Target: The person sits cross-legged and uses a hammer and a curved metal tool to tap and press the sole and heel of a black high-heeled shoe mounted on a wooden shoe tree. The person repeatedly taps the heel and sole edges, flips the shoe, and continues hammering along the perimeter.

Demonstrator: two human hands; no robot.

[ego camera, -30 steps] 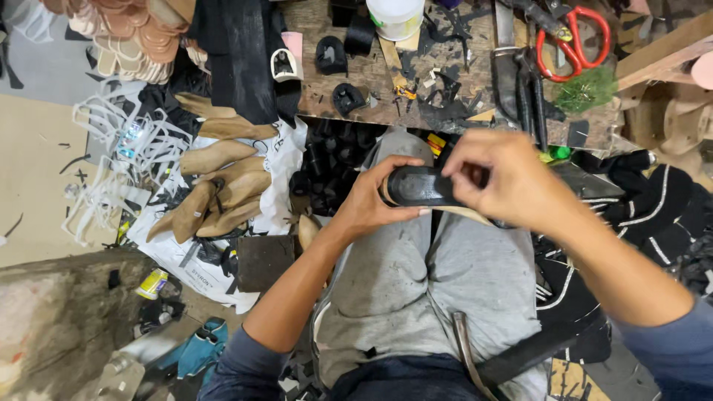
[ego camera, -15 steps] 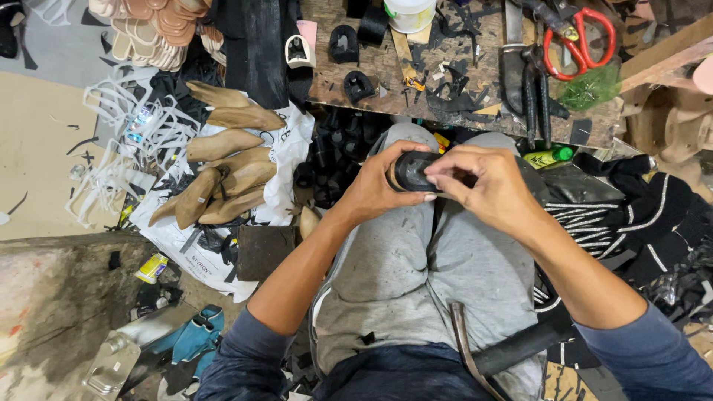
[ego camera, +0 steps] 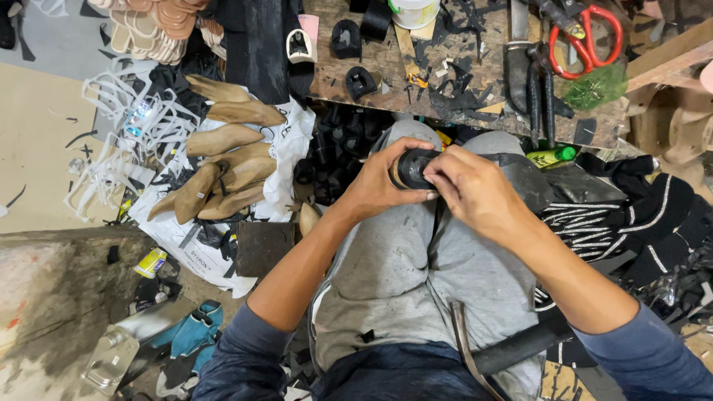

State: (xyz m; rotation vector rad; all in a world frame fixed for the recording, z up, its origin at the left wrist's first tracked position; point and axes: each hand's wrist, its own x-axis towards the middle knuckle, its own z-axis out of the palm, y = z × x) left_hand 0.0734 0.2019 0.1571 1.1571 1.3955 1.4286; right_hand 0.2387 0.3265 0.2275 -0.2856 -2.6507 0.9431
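Head view looks straight down on a seated person in grey trousers (ego camera: 416,289) and dark blue sleeves. Nearest the camera, a black bar-like handle (ego camera: 520,345) lies across the lap on the person's right side, with a thin curved metal strip (ego camera: 464,349) beside it.

Above the knees, both hands meet on a small black shoe part (ego camera: 411,168) – rounded, dark, partly hidden, so its exact kind cannot be told. The left hand (ego camera: 379,186) cups it from the side, fingers curled round its near edge and thumb laid on top. The right hand (ego camera: 471,189) closes over it from the other side, fingertips (ego camera: 434,178) pinched against its surface. Both hands are tightly closed on the piece, held just above the lap.

On the floor to the person's left lies a white plastic sheet (ego camera: 286,141) bearing a cluster of tan wooden shoe lasts (ego camera: 223,171), with a tangle of white cut-out scraps (ego camera: 111,141) beyond it. A small yellow tin (ego camera: 151,262) and a blue shoe (ego camera: 193,330) sit nearer the camera on that side. To the right, black fabric with white stripes (ego camera: 594,215) is heaped, a green-capped bottle (ego camera: 551,156) near it.

Farthest off, a worn wooden workbench (ego camera: 475,96) carries black offcuts, red-handled scissors (ego camera: 583,41), dark pliers (ego camera: 538,89) and a white tub (ego camera: 413,11) – with stacked tan soles (ego camera: 156,26) at the upper left
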